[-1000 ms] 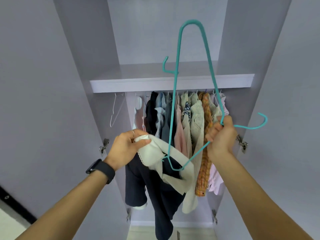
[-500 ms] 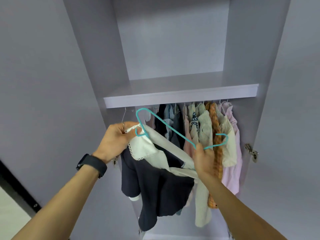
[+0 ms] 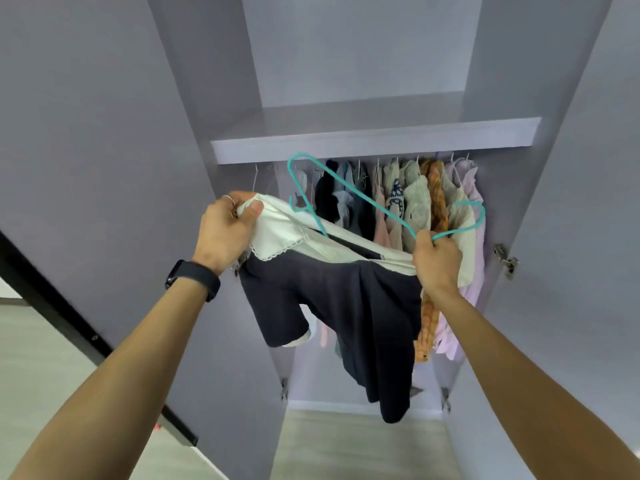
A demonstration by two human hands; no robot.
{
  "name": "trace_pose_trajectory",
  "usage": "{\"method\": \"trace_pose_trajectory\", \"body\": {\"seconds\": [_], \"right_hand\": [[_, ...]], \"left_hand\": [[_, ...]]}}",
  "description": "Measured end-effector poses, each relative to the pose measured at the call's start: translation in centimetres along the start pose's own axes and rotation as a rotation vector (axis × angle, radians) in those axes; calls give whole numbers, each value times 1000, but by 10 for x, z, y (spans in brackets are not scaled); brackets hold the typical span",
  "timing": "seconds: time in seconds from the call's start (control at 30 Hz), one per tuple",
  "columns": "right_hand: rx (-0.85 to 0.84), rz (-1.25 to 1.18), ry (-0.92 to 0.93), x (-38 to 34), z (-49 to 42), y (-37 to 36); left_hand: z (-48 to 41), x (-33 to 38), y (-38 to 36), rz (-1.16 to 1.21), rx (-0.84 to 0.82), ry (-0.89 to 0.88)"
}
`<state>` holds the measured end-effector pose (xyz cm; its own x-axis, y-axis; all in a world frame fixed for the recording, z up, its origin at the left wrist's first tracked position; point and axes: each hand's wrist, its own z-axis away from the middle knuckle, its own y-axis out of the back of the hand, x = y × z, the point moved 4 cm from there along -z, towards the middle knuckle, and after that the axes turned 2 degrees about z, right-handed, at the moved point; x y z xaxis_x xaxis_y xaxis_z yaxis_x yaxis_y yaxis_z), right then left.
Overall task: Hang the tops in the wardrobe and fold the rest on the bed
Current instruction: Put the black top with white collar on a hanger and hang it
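Observation:
A navy top (image 3: pixel 349 306) with a white lace-edged collar hangs between my hands in front of the open wardrobe. My left hand (image 3: pixel 227 228) grips the collar at its left end. My right hand (image 3: pixel 437 261) holds the teal wire hanger (image 3: pixel 360 195) near its hook, together with the right end of the collar. The hanger's left shoulder slants down inside the neck opening. Behind it, several hung tops (image 3: pixel 415 202) fill the rail under the shelf.
The wardrobe shelf (image 3: pixel 374 140) runs just above the rail. An open door panel (image 3: pixel 104 150) stands on the left and another (image 3: pixel 571 202) on the right, with a hinge (image 3: pixel 505 259) near my right hand. A bare white hanger (image 3: pixel 255 180) hangs at the rail's left end.
The hanger swung down from upright to lie across the top, its left end slipping into the neck opening. My right hand dropped and now also holds the collar. My view tilted slightly downward.

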<state>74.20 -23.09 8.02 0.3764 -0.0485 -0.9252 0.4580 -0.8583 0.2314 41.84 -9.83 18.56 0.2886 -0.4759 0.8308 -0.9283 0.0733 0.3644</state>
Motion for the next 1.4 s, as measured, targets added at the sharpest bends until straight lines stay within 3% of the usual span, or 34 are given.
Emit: {"method": "trace_pose_trajectory", "body": {"seconds": [0.1,0.33,0.43,0.5,0.7,0.8,0.9,1.07,1.13,1.27,1.4], "right_hand": [[59,-31,-17,3,6,3],[-8,114,137,10,13,7],[55,59,56,19,15,9],[26,-30,-49,21,16,8],[-341,-351,-264,-12,-7,-3],[-270,-355,-366,-13,-18,-4],[-157,-660,-500,-12,-25,-7],[-122,-1017,-613,-6,-26,-17],[-149,-952,-606,-5,-23,-23],[-93,-377,-600,5,-10,-32],[-67,-236,-574,22,4,-39]], "left_hand": [[5,-3,-15,162,-41,32],[3,-12,-26,404,-15,211],[4,-10,-34,371,-46,219],[7,-7,-41,296,-101,186],[13,-4,-54,339,-199,209],[15,-2,-57,391,-292,237],[19,5,-60,380,-342,218],[19,28,-61,487,-359,215],[16,39,-59,513,-380,200],[18,58,-60,517,-441,152],[13,62,-52,493,-399,85]]}}
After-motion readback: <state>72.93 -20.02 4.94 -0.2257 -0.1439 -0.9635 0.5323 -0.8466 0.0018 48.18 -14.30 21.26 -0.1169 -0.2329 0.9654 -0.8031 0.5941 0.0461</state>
